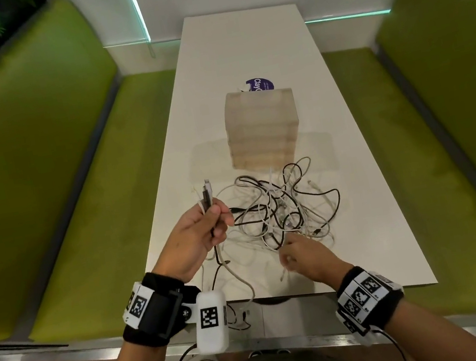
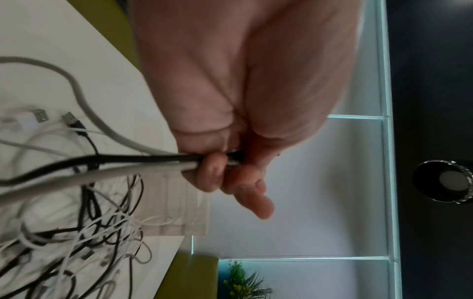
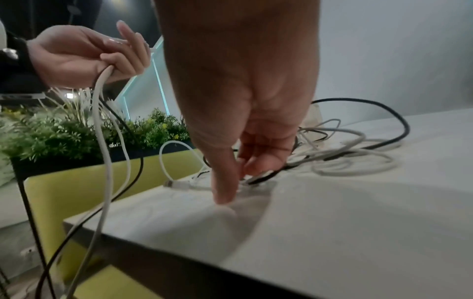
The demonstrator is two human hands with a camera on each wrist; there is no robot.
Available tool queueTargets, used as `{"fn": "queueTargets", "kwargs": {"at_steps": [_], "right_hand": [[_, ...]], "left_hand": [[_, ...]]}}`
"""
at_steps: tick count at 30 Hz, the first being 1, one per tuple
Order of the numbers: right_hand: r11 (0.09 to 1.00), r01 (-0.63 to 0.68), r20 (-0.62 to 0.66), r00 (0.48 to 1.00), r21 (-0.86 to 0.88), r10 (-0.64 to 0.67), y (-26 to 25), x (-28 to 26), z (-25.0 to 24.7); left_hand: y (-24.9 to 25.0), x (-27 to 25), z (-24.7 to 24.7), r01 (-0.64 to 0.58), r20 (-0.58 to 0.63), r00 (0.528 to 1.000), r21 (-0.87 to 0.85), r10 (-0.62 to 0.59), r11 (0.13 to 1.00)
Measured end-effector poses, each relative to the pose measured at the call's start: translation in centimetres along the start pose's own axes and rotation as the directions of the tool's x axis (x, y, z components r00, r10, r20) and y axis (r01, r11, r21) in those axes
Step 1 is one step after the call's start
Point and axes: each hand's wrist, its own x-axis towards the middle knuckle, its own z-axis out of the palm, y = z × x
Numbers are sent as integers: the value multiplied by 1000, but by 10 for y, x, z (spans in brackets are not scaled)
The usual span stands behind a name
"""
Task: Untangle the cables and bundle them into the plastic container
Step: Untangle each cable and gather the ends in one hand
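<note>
A tangle of white, grey and black cables (image 1: 283, 207) lies on the white table (image 1: 238, 46) near its front edge. Just beyond it stands the translucent plastic container (image 1: 262, 128). My left hand (image 1: 218, 218) is raised left of the pile and grips several cable ends (image 1: 208, 195), plugs pointing up; their cords (image 3: 102, 121) hang past the table edge. From the left wrist view, the fingers (image 2: 212, 176) are curled round black and grey cords (image 2: 115, 161). My right hand (image 1: 293, 250) is down at the pile's near side, thumb and fingers (image 3: 258, 161) pinching a cable (image 3: 258, 177) on the table.
Green benches (image 1: 34, 152) (image 1: 456, 110) flank the narrow table. A purple round label (image 1: 259, 84) lies behind the container, and a flat clear sheet or lid (image 1: 210, 159) lies beside its base. Loose cable ends (image 1: 237, 307) dangle over the front edge.
</note>
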Motion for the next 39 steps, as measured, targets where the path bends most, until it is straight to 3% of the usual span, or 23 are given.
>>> {"fn": "queueTargets", "kwargs": {"at_steps": [2, 4, 7, 9, 13, 19, 22, 24, 27, 31, 32, 34, 37, 39], "right_hand": [[999, 38, -63, 997, 29, -36, 5, -5, -1], [982, 51, -160, 987, 181, -22, 4, -9, -13], [865, 126, -354, 933, 486, 63, -11, -15, -43], [768, 192, -414, 904, 611, 103, -24, -14, -62], [582, 213, -383, 905, 785, 185, -40, -3, -78], [509, 253, -406, 888, 823, 215, -42, 6, -88], [519, 240, -374, 912, 820, 169, -42, 8, -91], [571, 215, -295, 954, 792, 50, -40, 8, -94], [750, 186, -183, 979, 635, -88, -35, 9, -97], [974, 52, -177, 984, 223, -12, -18, 33, -97], [990, 7, -168, 986, 140, 17, -12, 38, -96], [989, -68, -136, 987, 133, 86, 0, 41, -92], [955, -100, -172, 973, 278, 152, 13, 41, -90], [915, -58, -226, 961, 400, 160, 11, 44, -93]], "left_hand": [[-8, 1, -1, -1, -25, 1000, 6, 1, 1000], [-17, 4, 1, 16, -47, 999, 33, -14, 999], [-36, 14, 14, 48, -97, 994, 81, -40, 996], [-48, 27, 27, 43, -126, 992, 98, -30, 994], [-56, 46, 57, 36, -137, 990, 87, -24, 996], [-48, 52, 68, 77, -68, 994, -117, -86, 990], [-49, 53, 64, 59, -82, 994, -138, -71, 989], [-45, 53, 60, 24, -109, 993, -125, -38, 992], [-40, 53, 52, -27, -110, 994, -88, 17, 996], [-28, 46, 53, -118, -136, 986, -151, 98, 982], [-20, 45, 52, -160, -146, 980, -186, 133, 969], [1, 42, 46, -242, -190, 962, -255, 197, 936], [22, 42, 31, -331, -292, 924, -291, 246, 898], [22, 46, 21, -321, -334, 913, -228, 236, 919]]}}
